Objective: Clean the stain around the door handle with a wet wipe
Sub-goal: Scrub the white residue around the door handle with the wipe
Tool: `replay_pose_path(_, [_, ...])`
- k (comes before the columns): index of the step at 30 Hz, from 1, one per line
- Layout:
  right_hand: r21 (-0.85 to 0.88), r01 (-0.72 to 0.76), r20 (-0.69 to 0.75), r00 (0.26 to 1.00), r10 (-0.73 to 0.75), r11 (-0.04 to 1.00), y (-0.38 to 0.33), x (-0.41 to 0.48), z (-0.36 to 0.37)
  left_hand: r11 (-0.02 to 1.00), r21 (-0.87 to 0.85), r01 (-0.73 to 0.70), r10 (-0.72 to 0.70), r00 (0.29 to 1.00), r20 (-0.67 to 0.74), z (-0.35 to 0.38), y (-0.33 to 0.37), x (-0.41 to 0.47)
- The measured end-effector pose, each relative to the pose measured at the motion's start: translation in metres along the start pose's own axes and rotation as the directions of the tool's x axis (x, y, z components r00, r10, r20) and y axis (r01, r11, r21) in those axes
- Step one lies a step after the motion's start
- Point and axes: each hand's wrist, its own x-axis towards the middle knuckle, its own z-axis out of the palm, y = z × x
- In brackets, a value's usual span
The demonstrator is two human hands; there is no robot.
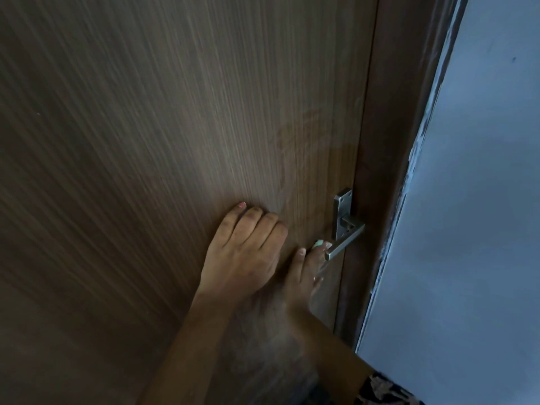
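A metal lever door handle (346, 239) sits on its plate at the right edge of a dark wood-grain door (146, 141). My right hand (304, 273) reaches up just left of the lever's tip and presses a small pale green wet wipe (320, 244) against the door with its fingertips. Most of the wipe is hidden under the fingers. My left hand (245, 252) lies flat on the door, left of the handle, holding nothing. Faint smeared marks (304, 135) show on the wood above the handle.
The brown door frame (388, 141) runs along the door's right side. Beyond it is a pale blue-grey wall (482, 200) with a rough painted edge. A patterned sleeve (385, 390) shows at the bottom right.
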Motion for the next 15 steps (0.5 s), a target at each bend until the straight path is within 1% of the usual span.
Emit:
replay_pose_path(2, [0.029, 0.121, -0.029, 0.992, -0.12, 0.992, -0.004, -0.007, -0.001, 1.0, 0.011, -0.004, 0.004, 1.0, 0.001, 0.002, 0.0, 0.0])
replay_pose_path(3, [0.017, 0.18, 0.01, 0.984, -0.18, 0.984, -0.002, -0.018, 0.003, 1.0, 0.016, -0.006, 0.006, 1.0, -0.001, 0.002, 0.0, 0.0])
replay_pose_path(4, [-0.033, 0.248, 0.074, 0.967, -0.245, 0.968, 0.002, -0.033, 0.009, 1.0, 0.018, -0.001, 0.001, 1.0, 0.001, 0.002, 0.001, 0.0])
replay_pose_path(5, [-0.106, 0.31, 0.104, 0.948, -0.3, 0.945, 0.01, -0.049, 0.016, 0.999, 0.032, -0.002, 0.003, 1.0, -0.012, 0.002, 0.001, 0.0])
replay_pose_path(6, [-0.153, 0.349, 0.1, 0.936, -0.337, 0.925, 0.024, -0.06, 0.02, 0.999, 0.035, 0.001, 0.0, 1.0, -0.015, 0.001, 0.001, 0.0])
replay_pose_path(7, [-0.153, 0.32, 0.099, 0.946, -0.308, 0.935, 0.035, -0.063, 0.021, 0.999, 0.037, 0.001, -0.001, 1.0, -0.025, 0.001, 0.001, 0.001])
replay_pose_path(9, [-0.103, 0.149, 0.178, 0.975, -0.13, 0.983, 0.044, -0.05, 0.014, 0.999, 0.036, 0.003, -0.002, 1.0, -0.026, 0.0, 0.001, 0.001])
replay_pose_path(10, [-0.094, 0.061, 0.191, 0.981, -0.042, 0.994, 0.047, -0.036, 0.01, 1.0, 0.024, 0.004, -0.003, 1.0, -0.021, -0.002, 0.0, 0.002])
replay_pose_path(12, [-0.013, -0.09, 0.085, 0.992, 0.09, 0.996, 0.042, 0.0, -0.002, 0.999, 0.038, 0.006, -0.006, 1.0, -0.006, -0.002, 0.001, 0.002])
replay_pose_path(13, [0.009, -0.131, 0.045, 0.99, 0.13, 0.991, 0.038, 0.016, -0.008, 0.999, 0.051, -0.005, 0.005, 1.0, -0.01, -0.002, 0.002, 0.002])
replay_pose_path(14, [0.012, -0.142, 0.077, 0.987, 0.14, 0.99, 0.029, 0.027, -0.012, 0.999, 0.051, -0.008, 0.008, 1.0, -0.003, -0.003, 0.002, 0.003])
replay_pose_path(15, [-0.008, -0.119, 0.11, 0.987, 0.119, 0.993, 0.024, 0.029, -0.012, 0.998, 0.057, -0.011, 0.012, 1.0, -0.007, -0.003, 0.002, 0.004])
